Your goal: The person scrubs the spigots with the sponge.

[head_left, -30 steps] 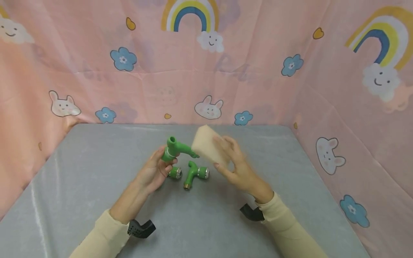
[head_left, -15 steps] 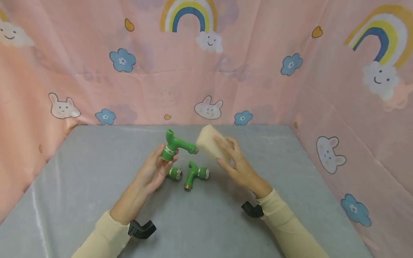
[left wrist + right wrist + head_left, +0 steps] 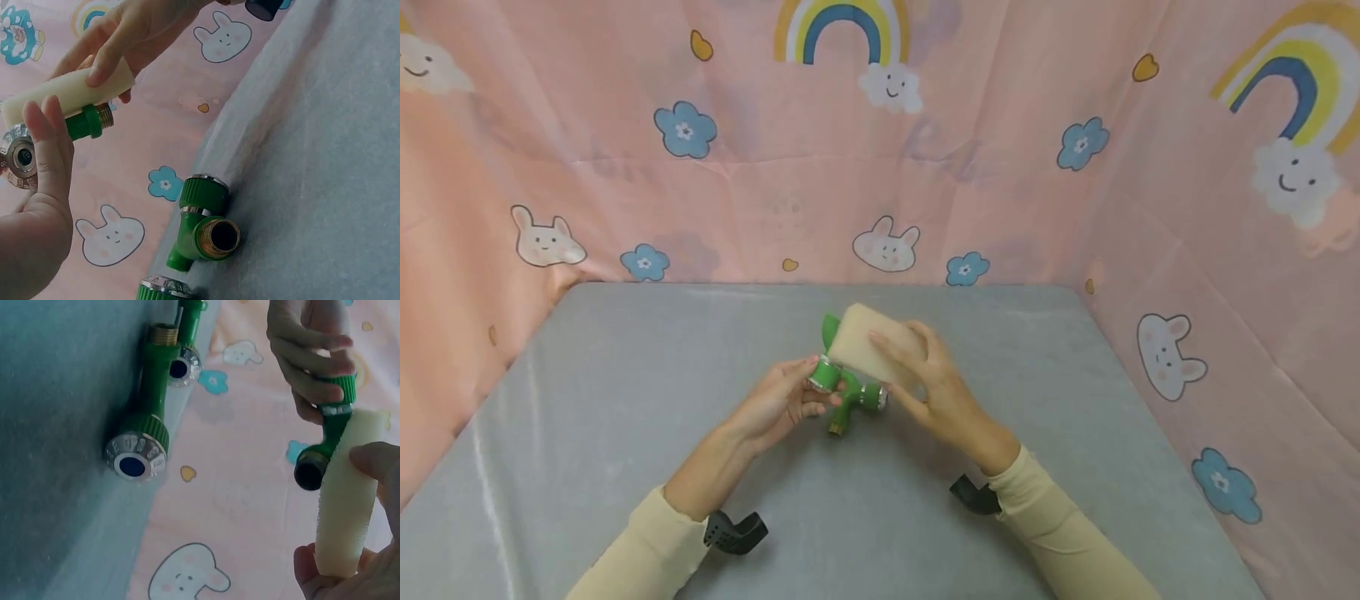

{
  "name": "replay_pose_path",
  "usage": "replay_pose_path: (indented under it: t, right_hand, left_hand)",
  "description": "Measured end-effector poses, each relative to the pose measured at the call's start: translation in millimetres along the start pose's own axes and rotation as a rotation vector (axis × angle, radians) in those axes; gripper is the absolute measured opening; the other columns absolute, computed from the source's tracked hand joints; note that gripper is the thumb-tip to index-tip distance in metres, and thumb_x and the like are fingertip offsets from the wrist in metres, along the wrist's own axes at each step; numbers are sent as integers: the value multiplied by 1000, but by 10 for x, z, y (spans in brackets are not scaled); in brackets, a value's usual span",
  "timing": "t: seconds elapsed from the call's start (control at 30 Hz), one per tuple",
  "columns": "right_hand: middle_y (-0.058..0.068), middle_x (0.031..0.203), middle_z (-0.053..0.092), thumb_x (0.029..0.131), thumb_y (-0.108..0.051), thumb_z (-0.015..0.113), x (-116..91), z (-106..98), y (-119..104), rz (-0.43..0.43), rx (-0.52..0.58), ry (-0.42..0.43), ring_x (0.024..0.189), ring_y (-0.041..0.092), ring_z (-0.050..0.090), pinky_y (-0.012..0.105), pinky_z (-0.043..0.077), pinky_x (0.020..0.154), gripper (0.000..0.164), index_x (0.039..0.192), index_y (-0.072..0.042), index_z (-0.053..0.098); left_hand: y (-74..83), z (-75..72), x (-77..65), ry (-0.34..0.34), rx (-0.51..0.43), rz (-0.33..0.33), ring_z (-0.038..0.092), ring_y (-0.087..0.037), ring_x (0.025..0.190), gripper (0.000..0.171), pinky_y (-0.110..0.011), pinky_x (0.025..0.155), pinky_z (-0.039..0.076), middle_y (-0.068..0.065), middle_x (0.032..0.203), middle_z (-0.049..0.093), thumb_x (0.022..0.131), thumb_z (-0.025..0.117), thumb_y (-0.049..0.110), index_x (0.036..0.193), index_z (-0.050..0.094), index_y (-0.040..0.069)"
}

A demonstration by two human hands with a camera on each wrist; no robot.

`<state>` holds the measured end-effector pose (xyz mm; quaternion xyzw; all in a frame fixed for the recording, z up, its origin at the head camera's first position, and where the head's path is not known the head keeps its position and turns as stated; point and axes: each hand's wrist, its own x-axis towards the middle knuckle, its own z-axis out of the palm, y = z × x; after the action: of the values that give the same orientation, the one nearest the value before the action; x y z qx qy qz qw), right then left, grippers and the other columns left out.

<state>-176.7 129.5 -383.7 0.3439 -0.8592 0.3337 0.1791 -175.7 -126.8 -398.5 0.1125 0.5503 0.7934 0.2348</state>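
My left hand [image 3: 771, 402] grips a green tap [image 3: 824, 374] by its ribbed knob, above the table. In the left wrist view the knob's silver end cap and the tap's threaded brass end [image 3: 105, 115] show. A cream sponge [image 3: 863, 340] is held between the thumb and fingers of my right hand [image 3: 951, 400]. The sponge lies along the tap's body and hides part of it in the head view. From the right wrist view, the tap's dark spout opening [image 3: 310, 473] sticks out beside the sponge [image 3: 347, 500].
Below the hands, a second green tap [image 3: 871, 397] lies on the grey cloth-covered table [image 3: 880, 517]. Another tap [image 3: 164, 289] lies near it, mostly cut off in the left wrist view. A pink patterned curtain [image 3: 745, 200] stands behind and at the sides.
My left hand has moved right and turned the tap. The sponge in my right hand has come left and tilted flatter, from beside the tap to over its body.
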Motion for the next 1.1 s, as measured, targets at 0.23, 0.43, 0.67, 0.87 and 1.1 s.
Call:
replay_pose_path:
  t: [0.23, 0.43, 0.67, 0.87, 1.1]
  right_hand:
    - [25, 145, 40, 92, -11, 73, -1, -75, 86, 58, -24, -47, 130, 42, 44, 58, 51, 98, 60, 148, -21, 53]
    - [28, 146, 38, 90, -6, 74, -13, -139, 136, 90, -10, 10, 126, 45, 47, 60, 53, 92, 61, 146, -19, 55]
    - [27, 135, 46, 79, -4, 82, -20, -88, 55, -104, -206, 97, 118, 45, 48, 58, 51, 92, 66, 139, -18, 60]
    - [24, 132, 50, 71, 9, 81, -47, -68, 39, -140, -330, 109, 118, 44, 48, 56, 54, 89, 72, 134, -22, 65]
    - [26, 133, 50, 72, 10, 78, -33, -224, 134, -83, -333, 76, 117, 46, 48, 58, 51, 92, 71, 134, -20, 66]
  left_hand:
    - [69, -77, -59, 24, -102, 4, 70, -3, 77, 35, -12, 67, 55, 1, 95, 74, 111, 38, 34, 126, 52, 6]
    - [127, -100, -83, 100, -170, 13, 68, -3, 75, 38, -11, 66, 55, 1, 95, 73, 110, 37, 39, 129, 45, 7]
    - [97, 14, -38, 38, -5, -29, 62, -2, 69, 46, -10, 56, 48, 3, 94, 73, 111, 32, 41, 129, 46, 1]
    - [110, 29, -43, 64, -57, -40, 59, 1, 64, 39, -9, 57, 47, 3, 89, 73, 111, 33, 41, 129, 46, 9]
    - [172, -51, -80, 117, -159, -16, 60, 2, 66, 40, -8, 60, 49, 3, 89, 73, 111, 32, 41, 134, 40, 9]
